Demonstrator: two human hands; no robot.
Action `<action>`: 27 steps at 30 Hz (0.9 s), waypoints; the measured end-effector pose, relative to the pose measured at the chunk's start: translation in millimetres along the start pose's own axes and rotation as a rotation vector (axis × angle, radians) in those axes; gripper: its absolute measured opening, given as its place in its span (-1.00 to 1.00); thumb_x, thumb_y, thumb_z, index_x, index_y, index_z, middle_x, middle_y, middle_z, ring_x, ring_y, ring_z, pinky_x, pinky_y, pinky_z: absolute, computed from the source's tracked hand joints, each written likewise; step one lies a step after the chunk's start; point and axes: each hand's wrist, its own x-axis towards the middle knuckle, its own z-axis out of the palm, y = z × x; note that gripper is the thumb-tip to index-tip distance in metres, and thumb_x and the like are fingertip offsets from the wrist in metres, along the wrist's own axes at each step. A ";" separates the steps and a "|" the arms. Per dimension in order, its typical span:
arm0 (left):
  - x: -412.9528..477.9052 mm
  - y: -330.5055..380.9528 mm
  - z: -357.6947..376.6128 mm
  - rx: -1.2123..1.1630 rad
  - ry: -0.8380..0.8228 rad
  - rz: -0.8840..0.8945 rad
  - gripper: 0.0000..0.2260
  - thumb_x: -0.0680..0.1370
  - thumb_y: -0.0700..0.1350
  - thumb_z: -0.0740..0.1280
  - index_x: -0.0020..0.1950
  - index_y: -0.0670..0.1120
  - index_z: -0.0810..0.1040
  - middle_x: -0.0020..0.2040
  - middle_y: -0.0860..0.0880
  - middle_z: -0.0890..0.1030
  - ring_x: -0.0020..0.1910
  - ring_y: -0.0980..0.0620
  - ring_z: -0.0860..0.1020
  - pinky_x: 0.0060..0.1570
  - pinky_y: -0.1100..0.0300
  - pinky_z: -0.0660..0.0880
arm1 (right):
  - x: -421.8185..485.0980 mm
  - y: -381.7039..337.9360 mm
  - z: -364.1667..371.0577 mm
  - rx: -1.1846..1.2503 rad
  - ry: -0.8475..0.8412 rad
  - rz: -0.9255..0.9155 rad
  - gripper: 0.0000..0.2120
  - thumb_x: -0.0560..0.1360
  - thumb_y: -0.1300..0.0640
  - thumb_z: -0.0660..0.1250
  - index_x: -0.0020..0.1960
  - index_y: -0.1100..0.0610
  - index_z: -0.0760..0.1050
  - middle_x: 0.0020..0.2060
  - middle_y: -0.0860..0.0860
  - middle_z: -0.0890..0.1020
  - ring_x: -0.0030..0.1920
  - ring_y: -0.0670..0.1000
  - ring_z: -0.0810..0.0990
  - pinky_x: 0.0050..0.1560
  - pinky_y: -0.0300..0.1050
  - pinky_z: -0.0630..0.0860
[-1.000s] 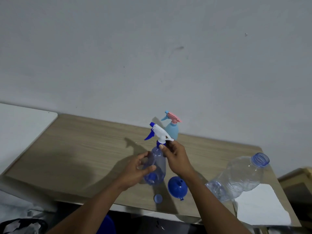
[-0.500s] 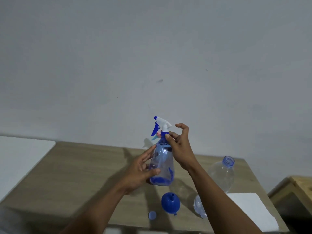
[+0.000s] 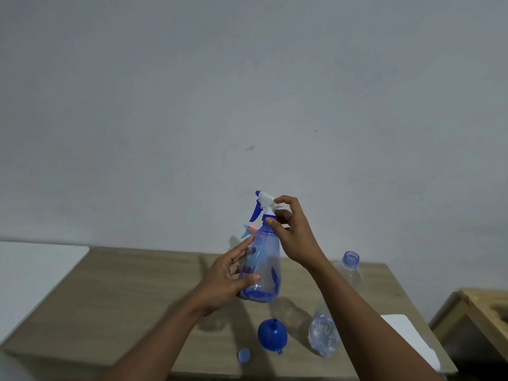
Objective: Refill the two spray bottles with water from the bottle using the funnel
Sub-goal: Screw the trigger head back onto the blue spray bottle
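A clear blue spray bottle [image 3: 264, 268] with a white and blue trigger head is held upright above the table. My left hand [image 3: 228, 281] grips its body. My right hand [image 3: 291, 232] pinches the collar and trigger head at its neck. Behind it, mostly hidden, a light blue spray bottle with a pink trigger [image 3: 251, 229] stands on the table. A blue funnel [image 3: 272, 336] lies upside down near the front edge. An uncapped clear water bottle [image 3: 330, 320] stands to the right, partly behind my right forearm. Its blue cap [image 3: 243, 355] lies by the funnel.
The wooden table [image 3: 123, 298] ends against a grey wall. A white surface [image 3: 33, 270] adjoins it on the left. A white sheet [image 3: 409, 342] lies at its right front corner. A wooden stand [image 3: 478, 312] is at the far right.
Both hands have lifted the blue spray bottle off the table and hold it higher. My right hand's fingers have shifted up around the trigger head. The camera has tilted upward.
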 end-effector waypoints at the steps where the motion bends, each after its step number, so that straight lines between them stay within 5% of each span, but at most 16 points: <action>1: -1.4 1.7 0.8 0.004 0.001 -0.001 -0.30 0.48 -0.24 0.49 0.45 0.31 0.31 0.41 0.20 0.46 0.28 0.07 0.57 -0.02 0.00 0.66 | -1.2 -1.5 -0.3 0.009 -0.005 -0.003 -0.70 0.62 0.17 0.31 0.25 -0.09 0.31 0.06 0.01 0.67 -0.02 -0.08 0.64 0.03 -0.09 0.61; 8: -8.1 6.3 2.6 0.074 0.002 0.022 -0.28 0.49 -0.21 0.50 0.48 0.30 0.29 0.43 0.18 0.44 0.31 0.03 0.51 -0.05 0.10 0.65 | -7.9 -11.1 -5.9 -0.063 -0.042 -0.034 -0.70 0.65 0.28 0.21 0.16 -0.08 0.57 0.08 -0.23 0.61 0.10 -0.22 0.58 0.06 -0.24 0.58; 13: -12.1 6.1 5.0 0.095 0.005 0.057 -0.32 0.46 -0.16 0.53 0.38 0.42 0.34 0.41 0.21 0.47 0.36 0.04 0.50 0.05 0.16 0.62 | -12.0 -12.3 -8.4 -0.077 -0.026 -0.037 -0.69 0.61 0.21 0.32 0.13 -0.21 0.56 0.12 -0.05 0.60 0.11 -0.06 0.57 0.10 -0.17 0.60; 22: -13.9 9.1 6.4 0.141 0.020 0.077 -0.30 0.46 -0.15 0.54 0.41 0.38 0.33 0.39 0.26 0.46 0.32 0.07 0.52 0.01 0.09 0.65 | -10.8 -18.8 -13.4 -0.021 -0.066 -0.018 -0.63 0.60 0.33 0.30 0.31 -0.02 0.53 0.15 -0.06 0.61 0.09 -0.10 0.62 0.09 -0.17 0.63; 27: -12.0 13.2 5.3 0.209 0.024 0.100 -0.31 0.45 -0.11 0.53 0.40 0.39 0.31 0.40 0.22 0.44 0.30 0.07 0.52 -0.01 0.21 0.63 | -6.8 -18.0 -16.7 -0.042 -0.029 -0.043 -0.71 0.54 0.30 0.40 0.17 0.00 0.62 0.14 0.03 0.61 0.05 0.00 0.61 0.05 -0.13 0.64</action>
